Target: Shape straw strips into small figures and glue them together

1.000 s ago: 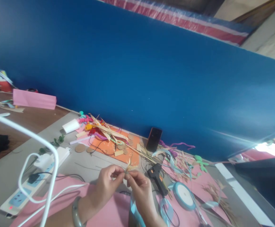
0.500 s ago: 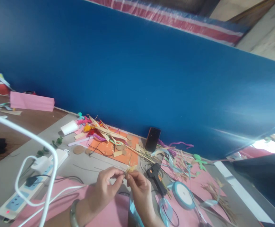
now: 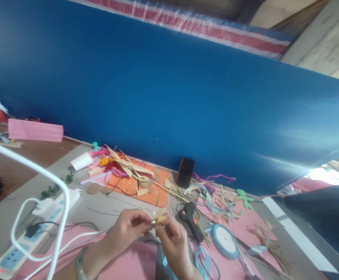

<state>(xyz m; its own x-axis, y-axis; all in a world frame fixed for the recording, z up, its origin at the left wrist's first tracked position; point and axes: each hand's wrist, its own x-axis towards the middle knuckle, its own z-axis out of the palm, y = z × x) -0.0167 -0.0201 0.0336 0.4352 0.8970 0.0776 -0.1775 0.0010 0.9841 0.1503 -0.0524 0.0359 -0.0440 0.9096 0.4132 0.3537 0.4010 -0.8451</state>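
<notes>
My left hand and my right hand meet fingertip to fingertip above the pink paper. Between them is a small bunch of pale yellow dried strips, with a whitish bit at its left end. The right thumb and fingers pinch the bunch. My left thumb and forefinger close on its whitish end. Light blue ribbon hangs or lies just below the right hand; I cannot tell whether it touches. A black glue gun lies to the right of my hands.
A ribbon spool lies at right, near dried stalks. A phone leans against the blue panel. Orange paper carries straw and wooden discs. At left, a power strip has a white cable arching over it.
The yellow strips and their whitish end show more clearly between my fingers, and my left hand has turned slightly. The whole view has shifted a little.
</notes>
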